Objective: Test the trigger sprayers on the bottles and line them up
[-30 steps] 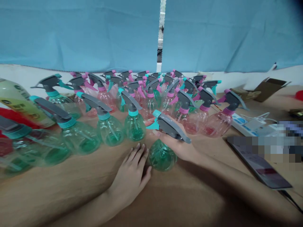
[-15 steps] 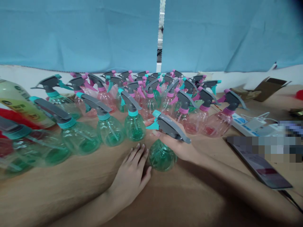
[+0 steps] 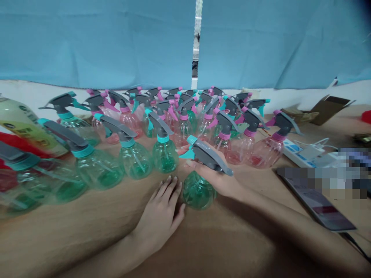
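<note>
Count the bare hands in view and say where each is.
2. The left hand lies palm down on the table, beside the green spray bottle; the right hand is around that bottle's neck, partly hidden by its sprayer head. No other shows.

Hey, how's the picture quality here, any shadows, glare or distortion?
Head view: dark shadow on the brown tabletop below the right forearm; head view: faint glints on the clear green plastic spray bottle at the right hand; head view: left-edge green bottles look stretched and soft.

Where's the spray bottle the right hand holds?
In the head view, the green bottle is just right of centre, right hand around its neck, left hand beside it.
</note>
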The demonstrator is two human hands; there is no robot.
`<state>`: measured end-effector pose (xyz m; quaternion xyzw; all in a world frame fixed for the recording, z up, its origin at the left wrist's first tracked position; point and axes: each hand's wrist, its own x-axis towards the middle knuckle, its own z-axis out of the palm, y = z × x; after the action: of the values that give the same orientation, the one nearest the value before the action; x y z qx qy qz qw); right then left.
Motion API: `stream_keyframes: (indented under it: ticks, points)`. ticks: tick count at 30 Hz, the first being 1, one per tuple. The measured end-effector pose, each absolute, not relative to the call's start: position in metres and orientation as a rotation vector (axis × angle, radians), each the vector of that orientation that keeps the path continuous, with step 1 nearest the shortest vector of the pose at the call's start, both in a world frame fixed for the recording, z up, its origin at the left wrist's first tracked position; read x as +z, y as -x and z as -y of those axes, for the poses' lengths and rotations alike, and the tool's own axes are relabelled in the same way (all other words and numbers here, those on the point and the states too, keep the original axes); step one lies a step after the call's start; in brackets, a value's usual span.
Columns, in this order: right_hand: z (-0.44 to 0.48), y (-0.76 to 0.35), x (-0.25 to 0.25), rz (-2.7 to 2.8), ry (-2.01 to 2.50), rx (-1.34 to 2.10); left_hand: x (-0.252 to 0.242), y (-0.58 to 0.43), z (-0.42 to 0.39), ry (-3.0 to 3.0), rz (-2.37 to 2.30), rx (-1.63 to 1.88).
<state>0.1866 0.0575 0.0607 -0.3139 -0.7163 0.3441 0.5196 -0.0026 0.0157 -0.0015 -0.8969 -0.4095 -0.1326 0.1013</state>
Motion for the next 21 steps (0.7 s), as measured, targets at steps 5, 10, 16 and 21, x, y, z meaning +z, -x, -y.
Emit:
stream_keyframes:
  ticks: [5,10,16,21]
  points:
    - [-0.059,-0.186,0.061,1.706,0.739,0.791,-0.002,0.002,-0.016,2.644,1.201,-0.364]
    - [-0.058,-0.184,0.066,1.697,0.706,0.798,-0.002,0.002,-0.016,2.657,1.233,-0.348]
    - [-0.056,-0.184,0.071,1.73,0.78,0.755,-0.002,0.001,-0.016,2.671,1.24,-0.358]
    - [-0.056,-0.184,0.069,1.719,0.805,0.776,-0.004,0.002,-0.017,2.655,1.239,-0.355]
